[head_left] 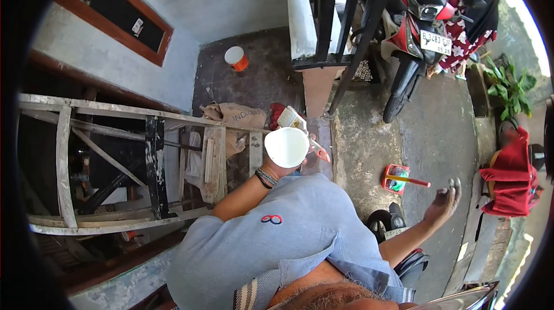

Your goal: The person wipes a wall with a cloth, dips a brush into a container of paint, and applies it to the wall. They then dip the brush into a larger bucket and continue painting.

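White cup point(287, 147) in left hand point(276, 168), wooden scaffold point(63, 160) close beside, motorcycle point(412, 33) beyond.

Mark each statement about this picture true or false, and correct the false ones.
1. The left hand holds a white cup. True.
2. The right hand grips the red tray. False: the hand is empty, with its fingers open, and the tray lies on the ground.
3. A red motorbike stands beside the black gate. True.
4. The orange bucket sits on the wooden scaffold. False: it stands on the floor, apart from the scaffold.
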The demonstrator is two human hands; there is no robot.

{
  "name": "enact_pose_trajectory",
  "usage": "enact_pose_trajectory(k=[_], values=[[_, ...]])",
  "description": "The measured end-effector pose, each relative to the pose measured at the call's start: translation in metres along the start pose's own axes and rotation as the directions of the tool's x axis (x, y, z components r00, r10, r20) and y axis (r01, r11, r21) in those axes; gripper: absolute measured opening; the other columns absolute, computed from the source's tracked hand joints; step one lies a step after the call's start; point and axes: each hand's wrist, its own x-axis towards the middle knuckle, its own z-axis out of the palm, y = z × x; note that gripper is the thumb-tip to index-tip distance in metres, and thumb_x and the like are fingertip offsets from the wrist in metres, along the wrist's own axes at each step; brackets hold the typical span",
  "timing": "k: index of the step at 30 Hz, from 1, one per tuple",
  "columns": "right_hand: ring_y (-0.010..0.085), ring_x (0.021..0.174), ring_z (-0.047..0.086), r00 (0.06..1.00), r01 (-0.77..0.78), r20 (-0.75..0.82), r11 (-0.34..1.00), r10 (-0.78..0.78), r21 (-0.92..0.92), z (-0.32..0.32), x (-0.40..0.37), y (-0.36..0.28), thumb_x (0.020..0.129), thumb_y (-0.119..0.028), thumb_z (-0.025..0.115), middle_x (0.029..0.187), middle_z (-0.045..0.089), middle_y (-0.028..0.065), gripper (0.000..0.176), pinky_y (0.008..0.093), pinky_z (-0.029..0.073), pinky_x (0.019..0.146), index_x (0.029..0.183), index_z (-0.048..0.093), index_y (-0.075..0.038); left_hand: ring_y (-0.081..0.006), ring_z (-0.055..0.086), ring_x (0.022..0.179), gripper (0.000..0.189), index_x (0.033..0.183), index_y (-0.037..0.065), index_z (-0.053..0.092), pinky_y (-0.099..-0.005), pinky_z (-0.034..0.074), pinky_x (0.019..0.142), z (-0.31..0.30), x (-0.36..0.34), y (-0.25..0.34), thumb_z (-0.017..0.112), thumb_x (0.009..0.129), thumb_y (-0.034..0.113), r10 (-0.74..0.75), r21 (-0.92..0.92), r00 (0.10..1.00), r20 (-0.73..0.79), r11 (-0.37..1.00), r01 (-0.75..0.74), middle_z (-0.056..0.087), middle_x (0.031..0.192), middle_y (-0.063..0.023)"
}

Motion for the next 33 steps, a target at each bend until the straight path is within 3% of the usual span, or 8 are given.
enact_pose_trajectory(k=[2,7,10,18,21,23,24,33], values=[[0.0085,0.080,0.054,0.953,-0.180,0.225,0.977,0.201,-0.111,0.043,0.003,0.042,0.093,-0.009,0.058,0.102,0.060,0.0049,0.039,0.0218,0.045,0.070,0.130,0.052,-0.001,-0.0349,0.050,0.125,0.062,0.140,0.011,0.044,-0.0524,0.049,0.084,0.004,0.007,0.004,0.040,0.094,0.053,0.030,-0.573,0.985,0.171,0.816,0.075,0.045,0.144,-0.0135],[0.0093,0.081,0.052,0.370,-0.240,0.783,0.866,0.500,-0.440,0.144,-0.073,0.128,0.083,-0.015,0.072,0.094,0.053,0.0011,0.075,0.0232,0.045,0.073,0.146,0.034,0.000,-0.0314,0.053,0.124,0.059,0.134,0.013,0.051,-0.0494,0.045,0.096,0.022,0.012,0.014,0.039,0.094,0.054,0.051,-0.587,0.990,0.129,0.809,0.034,0.056,0.134,-0.0095],[0.0186,0.097,0.058,0.147,-0.140,0.853,0.864,0.501,-0.483,0.179,-0.115,0.136,0.081,-0.023,0.074,0.125,0.055,0.0141,0.086,0.0299,0.048,0.084,0.149,0.027,0.001,-0.0268,0.056,0.120,0.060,0.130,0.013,0.056,-0.0441,0.040,0.105,0.031,0.009,0.010,0.034,0.096,0.057,0.139,-0.580,0.986,0.096,0.813,-0.058,0.060,0.128,-0.0088],[0.0271,0.124,0.048,0.238,-0.205,0.821,0.853,0.519,-0.480,0.193,-0.149,0.138,0.093,-0.031,0.061,0.138,0.047,0.0210,0.068,0.0374,0.039,0.103,0.143,0.034,0.006,-0.0258,0.055,0.120,0.061,0.130,0.011,0.056,-0.0452,0.041,0.105,0.032,-0.017,-0.017,0.041,0.094,0.059,0.102,-0.553,0.994,0.028,0.830,-0.069,0.060,0.129,-0.0078],[0.0269,0.125,0.047,0.244,-0.196,0.856,0.888,0.456,-0.417,0.183,-0.156,0.154,0.095,-0.025,0.058,0.137,0.047,0.0208,0.061,0.0364,0.039,0.104,0.141,0.037,0.007,-0.0229,0.049,0.128,0.055,0.137,0.014,0.049,-0.0442,0.033,0.111,0.022,-0.028,-0.037,0.045,0.095,0.050,0.280,0.489,0.950,-0.140,0.853,-0.180,0.055,0.136,-0.0043],[0.0239,0.118,0.052,0.255,-0.179,0.847,0.884,0.466,-0.432,0.172,-0.159,0.174,0.095,-0.025,0.058,0.136,0.049,0.0198,0.058,0.0341,0.042,0.098,0.140,0.040,0.007,-0.0281,0.052,0.126,0.058,0.134,0.010,0.052,-0.0471,0.036,0.108,0.014,-0.031,-0.032,0.030,0.099,0.051,0.225,-0.472,0.973,0.041,0.863,-0.180,0.057,0.134,-0.0086],[0.0224,0.114,0.054,0.263,-0.171,0.841,0.881,0.473,-0.441,0.170,-0.160,0.182,0.095,-0.025,0.058,0.136,0.049,0.0193,0.057,0.0329,0.044,0.096,0.139,0.041,0.008,-0.0272,0.051,0.126,0.056,0.136,0.011,0.050,-0.0471,0.037,0.107,0.005,-0.027,-0.036,0.031,0.098,0.049,0.166,-0.579,0.986,0.001,0.804,-0.135,0.056,0.135,-0.0073],[0.0082,0.075,0.048,0.438,-0.288,0.818,0.920,0.372,-0.265,0.196,-0.158,0.159,0.096,-0.019,0.053,0.089,0.057,0.0026,0.033,0.0237,0.041,0.065,0.119,0.058,0.005,-0.0234,0.057,0.112,0.054,0.132,0.019,0.053,-0.0410,0.047,0.082,0.018,-0.047,-0.012,0.040,0.093,0.053,0.125,-0.496,0.986,-0.112,0.853,-0.164,0.059,0.128,-0.0032]])
